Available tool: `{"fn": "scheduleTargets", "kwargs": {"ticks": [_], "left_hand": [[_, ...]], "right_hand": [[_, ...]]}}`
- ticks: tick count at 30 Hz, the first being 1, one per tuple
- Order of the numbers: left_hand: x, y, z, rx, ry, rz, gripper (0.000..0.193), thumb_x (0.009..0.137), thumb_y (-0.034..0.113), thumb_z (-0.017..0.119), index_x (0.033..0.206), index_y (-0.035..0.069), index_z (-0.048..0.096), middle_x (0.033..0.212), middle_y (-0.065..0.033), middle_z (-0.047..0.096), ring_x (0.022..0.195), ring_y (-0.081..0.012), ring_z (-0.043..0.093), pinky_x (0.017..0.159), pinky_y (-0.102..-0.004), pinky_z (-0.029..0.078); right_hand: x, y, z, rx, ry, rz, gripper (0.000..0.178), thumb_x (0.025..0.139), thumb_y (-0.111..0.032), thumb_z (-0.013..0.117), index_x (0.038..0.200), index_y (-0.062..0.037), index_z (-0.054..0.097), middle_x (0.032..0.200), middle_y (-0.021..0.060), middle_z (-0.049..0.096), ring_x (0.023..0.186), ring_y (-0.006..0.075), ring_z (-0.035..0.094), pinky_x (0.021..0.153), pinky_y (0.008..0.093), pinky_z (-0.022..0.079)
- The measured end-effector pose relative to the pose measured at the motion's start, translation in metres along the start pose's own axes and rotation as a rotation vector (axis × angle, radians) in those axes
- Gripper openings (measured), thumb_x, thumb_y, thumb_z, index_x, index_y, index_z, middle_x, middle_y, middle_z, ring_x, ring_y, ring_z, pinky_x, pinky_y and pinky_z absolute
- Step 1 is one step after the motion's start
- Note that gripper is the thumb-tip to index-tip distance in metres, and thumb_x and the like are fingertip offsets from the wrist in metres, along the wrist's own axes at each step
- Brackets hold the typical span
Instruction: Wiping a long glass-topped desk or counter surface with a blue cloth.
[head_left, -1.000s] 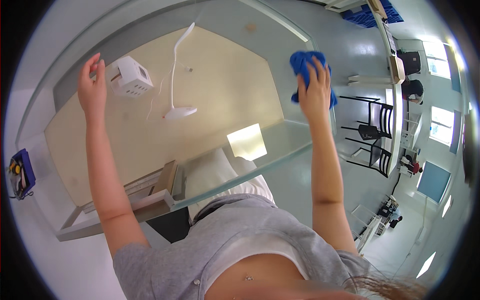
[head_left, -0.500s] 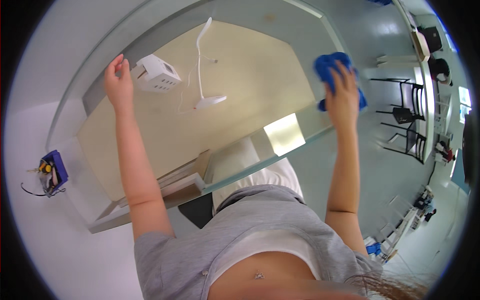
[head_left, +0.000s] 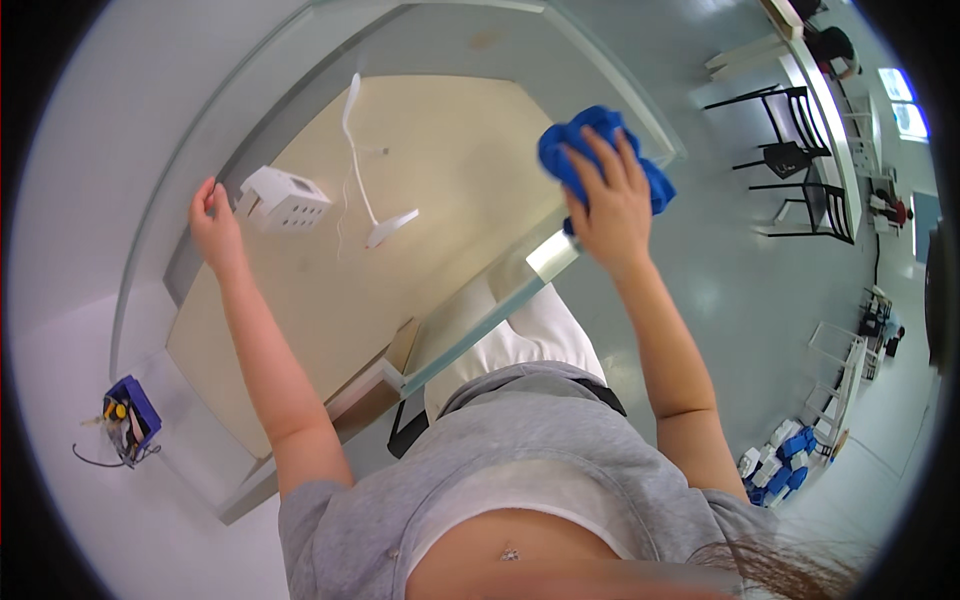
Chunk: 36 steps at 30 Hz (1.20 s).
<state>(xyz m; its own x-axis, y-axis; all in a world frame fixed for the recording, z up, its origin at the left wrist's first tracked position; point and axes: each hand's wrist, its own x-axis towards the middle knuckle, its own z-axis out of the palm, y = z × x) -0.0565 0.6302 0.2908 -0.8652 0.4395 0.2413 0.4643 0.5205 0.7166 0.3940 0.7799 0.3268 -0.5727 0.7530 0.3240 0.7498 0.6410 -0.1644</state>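
Note:
My right hand lies over a bunched blue cloth, fingers bent into it. The cloth rests on the right part of a glass-topped table, by its near edge. At the table's left side, my left hand is raised with its fingers curled in. Whether anything is between those fingertips, I cannot make out. Just right of that hand is a white box with rows of small openings, like a power strip block. A slim white desk lamp with a thin cable lies to the right of the box.
A purple bin with tools and cables is at the lower left. Black chairs line a white table on the right. Blue and white pieces are heaped at the lower right. Further back, people sit at tables.
My right hand has moved left with the blue cloth under it. The whole view has shifted, and my left hand keeps its place beside the white box.

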Motion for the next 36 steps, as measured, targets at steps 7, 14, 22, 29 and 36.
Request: {"fn": "scheduleTargets", "kwargs": {"ticks": [7, 14, 22, 29, 36], "left_hand": [[0.002, -0.003, 0.003, 0.052, 0.01, 0.033, 0.027, 0.091, 0.029, 0.06, 0.112, 0.013, 0.067, 0.11, -0.0037, 0.061, 0.098, -0.0175, 0.059, 0.086, -0.0319, 0.046], [0.003, 0.001, 0.002, 0.115, -0.045, 0.027, 0.031, 0.093, 0.029, 0.057, 0.115, 0.009, 0.066, 0.113, -0.0068, 0.058, 0.104, -0.0191, 0.055, 0.09, -0.0329, 0.046], [0.005, -0.015, 0.004, 0.118, -0.021, 0.112, 0.025, 0.092, 0.029, 0.059, 0.108, 0.014, 0.069, 0.109, -0.0027, 0.062, 0.1, -0.0187, 0.059, 0.087, -0.0325, 0.046], [0.006, -0.002, 0.004, 0.156, -0.021, 0.065, 0.026, 0.091, 0.032, 0.059, 0.108, 0.015, 0.069, 0.11, -0.0017, 0.061, 0.1, -0.0186, 0.058, 0.087, -0.0324, 0.046], [0.003, 0.0, 0.001, 0.18, -0.034, 0.084, 0.027, 0.092, 0.03, 0.058, 0.109, 0.013, 0.068, 0.112, -0.0045, 0.06, 0.104, -0.0197, 0.057, 0.091, -0.0331, 0.044]], "right_hand": [[0.004, 0.105, 0.012, -0.115, 0.109, 0.241, 0.041, 0.081, -0.025, 0.065, 0.122, -0.0181, 0.06, 0.139, 0.0034, 0.048, 0.13, 0.0346, 0.042, 0.105, 0.0436, 0.038], [0.006, -0.014, 0.032, -0.165, 0.051, 0.034, 0.041, 0.075, -0.02, 0.065, 0.115, -0.0166, 0.062, 0.131, 0.0035, 0.053, 0.13, 0.0316, 0.041, 0.1, 0.0455, 0.04], [-0.004, -0.075, 0.013, 0.277, -0.123, -0.305, 0.046, 0.071, -0.025, 0.07, 0.117, -0.0239, 0.063, 0.135, -0.0001, 0.05, 0.132, 0.0268, 0.04, 0.105, 0.0492, 0.036], [0.081, 0.055, 0.051, -0.121, 0.177, 0.237, 0.042, 0.082, -0.035, 0.065, 0.122, -0.024, 0.06, 0.139, 0.0008, 0.046, 0.134, 0.0323, 0.036, 0.104, 0.0525, 0.035], [0.049, -0.133, 0.059, 0.248, -0.031, -0.219, 0.049, 0.074, -0.04, 0.069, 0.118, -0.0197, 0.062, 0.131, 0.0033, 0.052, 0.13, 0.0305, 0.041, 0.103, 0.0457, 0.038]]}}
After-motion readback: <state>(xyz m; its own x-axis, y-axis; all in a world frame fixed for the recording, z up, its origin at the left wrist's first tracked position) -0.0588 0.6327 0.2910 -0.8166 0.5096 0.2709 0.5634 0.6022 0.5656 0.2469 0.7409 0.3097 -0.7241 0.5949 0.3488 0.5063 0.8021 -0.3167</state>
